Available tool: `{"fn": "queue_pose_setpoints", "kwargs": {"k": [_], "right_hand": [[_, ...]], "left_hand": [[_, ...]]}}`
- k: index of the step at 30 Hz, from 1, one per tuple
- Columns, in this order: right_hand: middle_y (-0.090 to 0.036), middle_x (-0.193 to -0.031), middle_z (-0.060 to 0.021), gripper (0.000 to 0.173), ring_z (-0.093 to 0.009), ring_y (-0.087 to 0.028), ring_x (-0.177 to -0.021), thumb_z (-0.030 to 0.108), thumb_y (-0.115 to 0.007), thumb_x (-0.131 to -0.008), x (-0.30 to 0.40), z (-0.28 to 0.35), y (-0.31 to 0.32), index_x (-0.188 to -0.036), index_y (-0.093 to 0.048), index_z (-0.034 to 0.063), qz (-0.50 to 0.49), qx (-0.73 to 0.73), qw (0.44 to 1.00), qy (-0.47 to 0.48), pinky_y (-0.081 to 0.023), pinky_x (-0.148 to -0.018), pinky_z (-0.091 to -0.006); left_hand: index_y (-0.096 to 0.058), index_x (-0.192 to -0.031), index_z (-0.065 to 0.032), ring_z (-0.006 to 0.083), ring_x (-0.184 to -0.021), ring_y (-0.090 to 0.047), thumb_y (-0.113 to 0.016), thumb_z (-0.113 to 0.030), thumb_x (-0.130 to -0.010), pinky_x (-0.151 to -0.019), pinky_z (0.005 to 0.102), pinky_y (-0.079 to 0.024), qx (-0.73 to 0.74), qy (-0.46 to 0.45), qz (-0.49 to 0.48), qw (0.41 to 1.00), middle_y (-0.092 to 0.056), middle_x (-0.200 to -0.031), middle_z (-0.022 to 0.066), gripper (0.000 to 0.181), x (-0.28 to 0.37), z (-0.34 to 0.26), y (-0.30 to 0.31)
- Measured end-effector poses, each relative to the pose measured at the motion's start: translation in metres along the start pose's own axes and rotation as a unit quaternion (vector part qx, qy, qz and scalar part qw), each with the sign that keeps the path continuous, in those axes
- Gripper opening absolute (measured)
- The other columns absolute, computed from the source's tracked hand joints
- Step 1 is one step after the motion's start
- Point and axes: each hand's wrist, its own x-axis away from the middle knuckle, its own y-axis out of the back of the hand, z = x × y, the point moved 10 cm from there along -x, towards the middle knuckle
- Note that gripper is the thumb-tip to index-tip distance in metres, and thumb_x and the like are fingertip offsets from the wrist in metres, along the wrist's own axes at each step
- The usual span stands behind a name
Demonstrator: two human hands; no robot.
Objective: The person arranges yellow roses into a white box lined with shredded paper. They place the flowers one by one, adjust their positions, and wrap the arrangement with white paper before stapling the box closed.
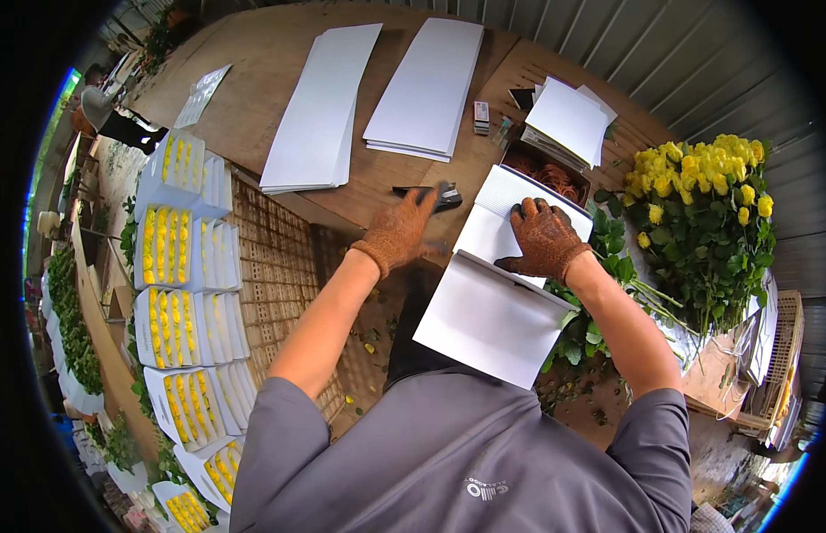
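My right hand [545,238], in a brown knit glove with dark fingertips, presses down on a folded white corrugated cardboard sheet [493,320]. Its thumb lies along a raised fold. The sheet's near panel extends past the table edge over my lap. My left hand [401,228], gloved the same way, has its fingers and thumb apart and blurred. It is over the near side of a black stapler [447,198] on the wooden table [253,86]; whether it touches the stapler is unclear.
Two stacks of long white sheets [323,110] [426,90] lie ahead. Beyond the cardboard sits a box of brown rubber bands [553,176] beside shorter white sheets [569,120]. Yellow roses [699,173] stand right. White cartons of yellow blooms [166,246] line the left; a person [109,110] stands far left.
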Motion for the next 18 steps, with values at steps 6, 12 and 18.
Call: {"fn": "queue_pose_setpoints", "kwargs": {"k": [6,12,18], "right_hand": [[-0.055,-0.119,-0.0211,0.063,-0.035,-0.054,-0.114,0.047,-0.069,-0.085,-0.004,0.006,-0.004,-0.119,-0.061,-0.0057,-0.001,0.042,0.999,-0.004,-0.049,-0.093,-0.0473],[-0.062,-0.107,-0.0250,0.033,-0.040,-0.063,-0.111,0.014,-0.061,-0.087,-0.031,-0.037,-0.010,-0.116,-0.061,-0.0008,-0.019,-0.070,0.995,0.067,-0.055,-0.092,-0.0428],[-0.067,-0.120,-0.0170,0.059,-0.027,-0.066,-0.100,0.054,-0.057,-0.097,-0.040,-0.087,-0.005,-0.118,-0.067,-0.0006,0.156,-0.415,0.896,-0.013,-0.052,-0.090,-0.0390]], "left_hand": [[-0.029,-0.155,-0.0058,0.0382,-0.122,-0.058,-0.082,-0.052,-0.075,-0.100,0.0426,-0.048,0.298,0.031,0.146,0.943,-0.056,-0.138,0.0244,0.106,-0.012,0.010,-0.049],[-0.038,-0.150,-0.0037,0.0358,-0.125,-0.056,-0.076,-0.027,-0.087,-0.105,0.0389,-0.044,0.374,-0.086,0.002,0.924,-0.059,-0.135,0.0213,0.077,-0.021,-0.020,-0.034],[-0.044,-0.148,-0.0024,0.0257,-0.128,-0.054,-0.071,-0.023,-0.093,-0.108,0.0364,-0.041,0.445,0.025,0.015,0.895,-0.059,-0.139,0.0175,0.065,-0.030,-0.008,-0.057]]}}
